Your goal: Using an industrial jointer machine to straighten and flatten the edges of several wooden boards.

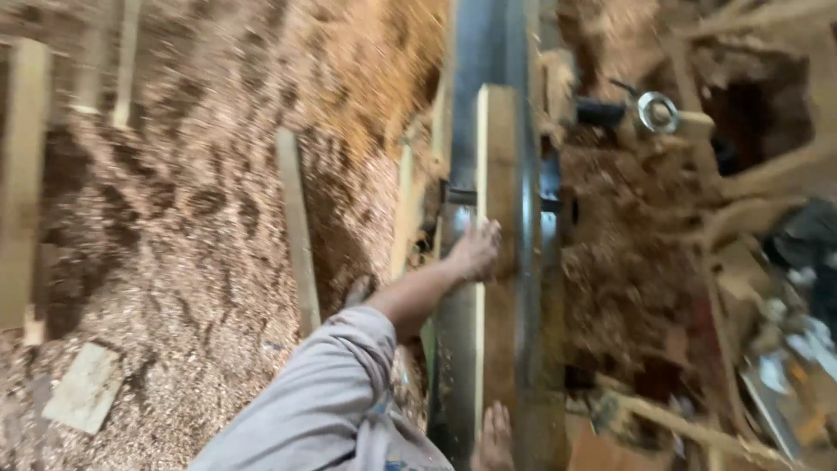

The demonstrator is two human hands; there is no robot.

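Pressed flat, palm down with fingers spread, the left hand (475, 250) bears on the top face of a long wooden plank (499, 262) that lies along a metal machine bed (460, 331). Nearest the camera, the right hand (495, 439) rests against the plank's near end at the bottom edge of the view; whether its fingers curl around the wood or only push on it I cannot tell. A grey sleeve (314, 401) covers the left arm down to the forearm.

Judging by its length and thickness, the plank looks stiff and fairly heavy, rough-sawn rather than slippery; its flat top and near end seem the safest places to hold it, away from the slot in the bed.

Beyond the left hand the plank runs on beside a steel fence (526, 218). Left of the machine, deep sawdust (200, 227) covers the floor, with a loose wooden strip (298, 235) lying in it. To the right sit heaped shavings, scrap timber and a shiny metal ring (656, 112). The view is blurred.
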